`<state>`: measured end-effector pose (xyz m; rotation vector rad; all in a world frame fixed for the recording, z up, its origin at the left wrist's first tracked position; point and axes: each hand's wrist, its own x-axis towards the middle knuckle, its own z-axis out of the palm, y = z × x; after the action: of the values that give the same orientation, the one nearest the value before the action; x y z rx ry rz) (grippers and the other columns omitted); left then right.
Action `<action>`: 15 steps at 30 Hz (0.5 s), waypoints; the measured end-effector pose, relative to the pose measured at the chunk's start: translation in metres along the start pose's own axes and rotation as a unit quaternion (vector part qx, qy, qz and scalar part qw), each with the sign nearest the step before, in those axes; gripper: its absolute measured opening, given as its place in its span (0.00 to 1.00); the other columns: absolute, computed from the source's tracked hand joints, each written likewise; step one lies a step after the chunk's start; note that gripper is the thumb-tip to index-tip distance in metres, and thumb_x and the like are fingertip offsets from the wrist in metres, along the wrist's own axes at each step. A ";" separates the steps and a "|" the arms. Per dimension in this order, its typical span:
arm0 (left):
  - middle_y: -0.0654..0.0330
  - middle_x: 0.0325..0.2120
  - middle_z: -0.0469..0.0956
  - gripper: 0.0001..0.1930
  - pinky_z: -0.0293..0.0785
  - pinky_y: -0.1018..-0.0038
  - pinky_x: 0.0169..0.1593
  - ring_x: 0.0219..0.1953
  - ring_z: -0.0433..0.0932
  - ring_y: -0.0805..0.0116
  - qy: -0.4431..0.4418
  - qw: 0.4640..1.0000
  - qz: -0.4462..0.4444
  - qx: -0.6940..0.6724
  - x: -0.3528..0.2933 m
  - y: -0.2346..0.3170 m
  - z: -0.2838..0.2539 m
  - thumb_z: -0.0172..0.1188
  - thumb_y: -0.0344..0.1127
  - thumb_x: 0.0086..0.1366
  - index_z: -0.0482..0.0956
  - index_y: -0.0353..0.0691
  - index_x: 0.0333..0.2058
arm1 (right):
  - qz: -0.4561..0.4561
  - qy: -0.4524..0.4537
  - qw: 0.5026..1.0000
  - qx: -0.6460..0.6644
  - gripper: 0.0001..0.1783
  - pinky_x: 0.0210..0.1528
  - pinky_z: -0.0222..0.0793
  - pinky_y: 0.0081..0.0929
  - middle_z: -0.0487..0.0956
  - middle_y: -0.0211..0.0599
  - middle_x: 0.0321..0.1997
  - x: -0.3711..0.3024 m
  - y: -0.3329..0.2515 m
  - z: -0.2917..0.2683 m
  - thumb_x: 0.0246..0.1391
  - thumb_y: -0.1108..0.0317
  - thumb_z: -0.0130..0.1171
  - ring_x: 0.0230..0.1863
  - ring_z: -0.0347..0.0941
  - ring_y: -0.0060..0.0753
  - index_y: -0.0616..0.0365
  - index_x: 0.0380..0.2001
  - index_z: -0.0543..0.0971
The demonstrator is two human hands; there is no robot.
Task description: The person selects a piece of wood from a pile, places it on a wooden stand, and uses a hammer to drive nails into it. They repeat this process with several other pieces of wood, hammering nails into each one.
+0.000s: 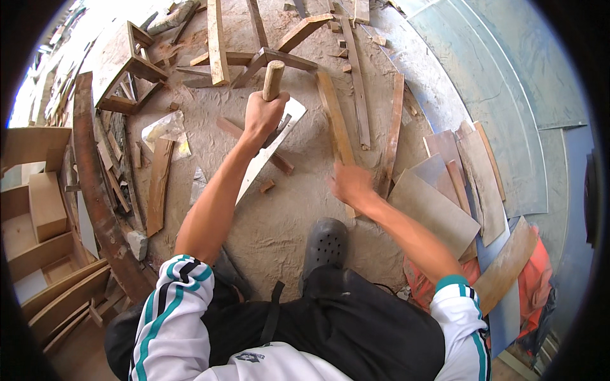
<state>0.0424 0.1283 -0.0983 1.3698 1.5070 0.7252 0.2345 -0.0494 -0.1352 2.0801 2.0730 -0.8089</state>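
Observation:
My left hand (264,117) is closed around a tool with a round wooden handle (274,79) that sticks out past the fist. Dark metal shows by the wrist, but the tool's kind is unclear. Beneath that hand and forearm runs a long white flat strip (258,170), slanting across the ground. My right hand (353,184), blurred by motion, is curled into a fist over the lower part of a wooden strip (335,120). What it holds, if anything, is hidden. A reddish-brown piece of wood (279,164) lies partly under the white strip.
A wooden frame (133,66) stands at the far left, near a long rusty-brown beam (95,171). Boxlike wooden pieces (47,206) fill the left edge. Flat boards (435,203) and an orange-red bag (537,279) lie at the right. My grey clog (325,244) rests on the sandy ground.

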 end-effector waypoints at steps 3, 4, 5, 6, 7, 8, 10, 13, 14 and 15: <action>0.62 0.12 0.70 0.18 0.67 0.68 0.26 0.18 0.69 0.73 -0.013 1.000 -0.004 0.003 0.001 0.004 0.002 0.60 0.41 0.56 0.74 0.29 0.18 | -0.054 0.005 0.999 0.004 0.22 0.33 0.74 0.50 0.81 0.52 0.29 0.002 -0.015 0.002 0.60 0.52 0.55 0.32 0.79 0.57 0.64 0.35 0.76; 0.61 0.12 0.70 0.18 0.68 0.67 0.26 0.18 0.69 0.73 -0.018 1.000 -0.003 0.017 0.000 0.006 0.004 0.60 0.41 0.56 0.74 0.28 0.19 | -0.063 0.009 0.998 0.000 0.21 0.32 0.74 0.50 0.81 0.52 0.29 0.002 -0.019 0.005 0.60 0.52 0.55 0.32 0.80 0.56 0.64 0.35 0.76; 0.60 0.12 0.70 0.18 0.69 0.67 0.26 0.18 0.70 0.72 -0.023 0.999 -0.001 0.031 -0.001 0.007 0.005 0.59 0.41 0.56 0.74 0.28 0.19 | -0.072 0.012 0.997 -0.004 0.21 0.32 0.75 0.49 0.81 0.51 0.29 0.002 -0.023 0.009 0.60 0.52 0.55 0.32 0.80 0.56 0.64 0.34 0.76; 0.59 0.12 0.70 0.18 0.69 0.67 0.27 0.18 0.70 0.72 -0.014 0.999 0.013 0.043 -0.002 0.008 0.006 0.59 0.41 0.56 0.74 0.28 0.20 | -0.081 0.016 0.997 -0.007 0.20 0.32 0.75 0.48 0.81 0.51 0.29 0.001 -0.025 0.012 0.60 0.53 0.54 0.32 0.80 0.55 0.64 0.34 0.76; 0.58 0.12 0.71 0.18 0.70 0.67 0.28 0.18 0.71 0.71 -0.005 0.998 0.027 0.055 -0.005 0.009 0.007 0.59 0.41 0.56 0.74 0.27 0.20 | -0.090 0.018 0.996 -0.003 0.20 0.31 0.75 0.47 0.81 0.50 0.29 0.001 -0.027 0.012 0.60 0.53 0.55 0.32 0.80 0.55 0.63 0.34 0.76; 0.57 0.12 0.71 0.19 0.71 0.66 0.28 0.19 0.72 0.70 0.004 0.997 0.041 0.066 -0.007 0.011 0.008 0.59 0.41 0.56 0.75 0.27 0.20 | -0.100 0.019 0.995 0.001 0.20 0.31 0.75 0.47 0.81 0.50 0.29 0.000 -0.027 0.013 0.60 0.53 0.55 0.32 0.80 0.54 0.63 0.34 0.76; 0.54 0.13 0.73 0.19 0.72 0.65 0.31 0.20 0.74 0.68 -0.002 0.996 0.032 0.088 -0.008 0.014 0.009 0.59 0.42 0.56 0.75 0.26 0.22 | -0.113 0.023 0.993 -0.004 0.19 0.30 0.75 0.45 0.81 0.49 0.29 -0.002 -0.028 0.017 0.60 0.54 0.56 0.31 0.80 0.53 0.63 0.34 0.77; 0.51 0.14 0.75 0.20 0.73 0.65 0.32 0.21 0.76 0.66 0.009 0.994 0.023 0.111 -0.013 0.012 0.014 0.59 0.43 0.57 0.76 0.25 0.22 | -0.120 0.015 0.993 -0.015 0.18 0.30 0.76 0.43 0.81 0.49 0.30 -0.007 -0.029 0.024 0.59 0.55 0.57 0.32 0.81 0.51 0.62 0.34 0.78; 0.52 0.14 0.75 0.20 0.73 0.65 0.32 0.22 0.77 0.67 0.027 0.994 0.013 0.106 -0.014 0.012 0.013 0.59 0.43 0.57 0.76 0.25 0.22 | -0.122 0.002 0.992 -0.008 0.17 0.31 0.76 0.42 0.82 0.48 0.31 -0.009 -0.031 0.022 0.58 0.56 0.58 0.34 0.81 0.50 0.62 0.35 0.78; 0.53 0.14 0.74 0.20 0.72 0.66 0.32 0.22 0.76 0.68 0.030 0.996 -0.003 0.078 -0.012 0.008 0.012 0.59 0.43 0.57 0.76 0.25 0.21 | -0.125 -0.011 0.992 -0.001 0.17 0.33 0.77 0.41 0.83 0.47 0.32 -0.010 -0.032 0.020 0.58 0.57 0.59 0.35 0.82 0.49 0.62 0.36 0.79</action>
<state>0.0554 0.1163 -0.0928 1.4702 1.6432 0.6612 0.1983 -0.0651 -0.1387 1.8245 2.3521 -0.8540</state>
